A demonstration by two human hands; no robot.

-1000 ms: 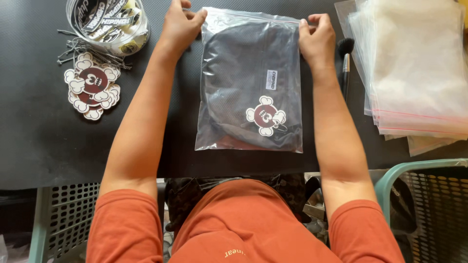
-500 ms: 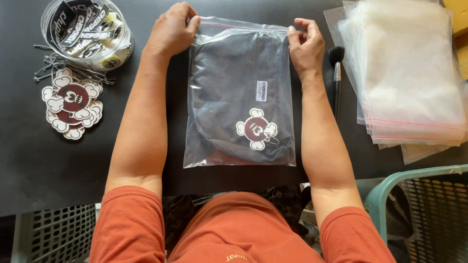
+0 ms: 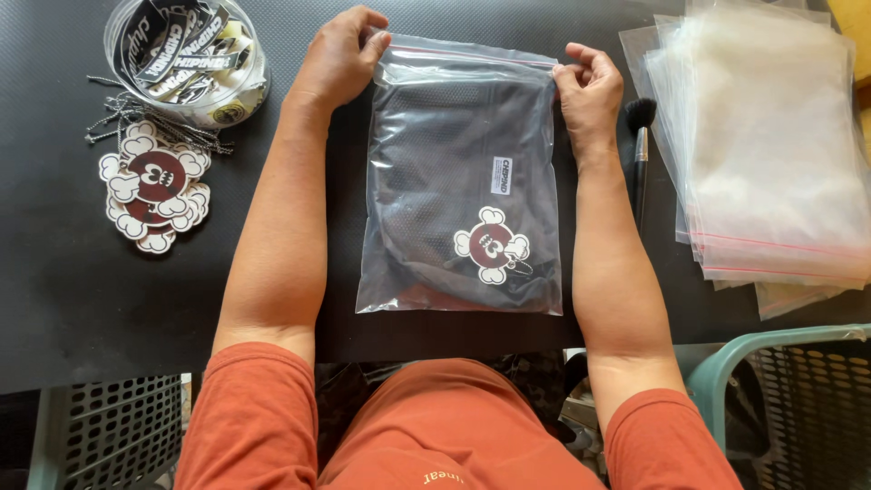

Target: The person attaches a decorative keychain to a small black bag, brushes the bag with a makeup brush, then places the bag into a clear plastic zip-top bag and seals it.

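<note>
The clear zip bag [image 3: 461, 181] with a dark garment inside lay flat on the black worktop [image 3: 54, 299], between the forearms. The left hand [image 3: 340, 59] and the right hand [image 3: 590, 91] each pinched a top corner of its seal, fingers closed on the plastic. A stack of empty bags [image 3: 771, 154] lay just right of the right hand.

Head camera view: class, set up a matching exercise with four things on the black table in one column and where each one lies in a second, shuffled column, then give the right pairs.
Things:
1. clear zip bag with dark garment
2. round clear tub of labels
3. stack of empty clear bags
4. pile of cartoon-shaped tags

Places:
A. far left, just below the tub
B. right side of the table
C. centre, its top corners held by left hand and right hand
D. top left corner

Pairs: 1-C, 2-D, 3-B, 4-A
</note>
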